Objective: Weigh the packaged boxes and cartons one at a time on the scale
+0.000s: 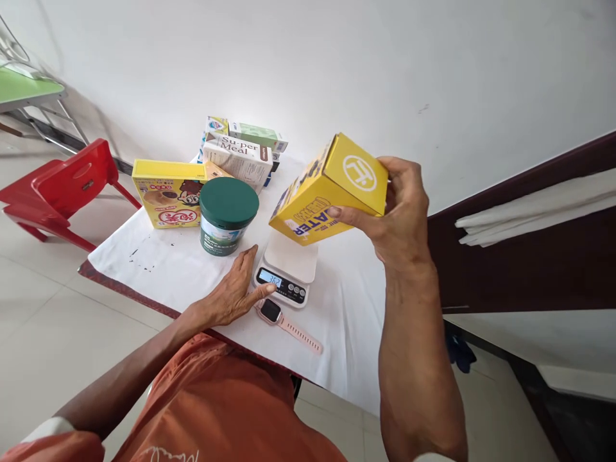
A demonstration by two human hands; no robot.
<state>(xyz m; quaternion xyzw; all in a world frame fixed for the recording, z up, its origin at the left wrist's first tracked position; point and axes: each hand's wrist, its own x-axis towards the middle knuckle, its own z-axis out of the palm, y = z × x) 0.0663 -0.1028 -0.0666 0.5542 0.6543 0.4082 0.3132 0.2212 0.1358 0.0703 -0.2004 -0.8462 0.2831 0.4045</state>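
Observation:
My right hand (402, 212) grips a yellow box (332, 189) with blue lettering, thumb on the near side and fingers behind. The box is tilted above the white plate of a kitchen scale (291, 260), whose lit display seems to read 362. Its lower corner looks close to the plate; I cannot tell whether they touch. My left hand (240, 289) lies at the scale's left side, fingers stretched out and thumb near the display, holding nothing. A pink smartwatch (271, 311) lies in front of the scale. Left of the scale stands a tub with a green lid (229, 200).
Behind the tub stand a yellow box with a cartoon animal (166, 192), a white "Su-per Meal" box (238, 157) and a green-and-white carton (257, 135). The white-covered table (139, 256) meets the wall. A red chair (81, 183) stands at the left.

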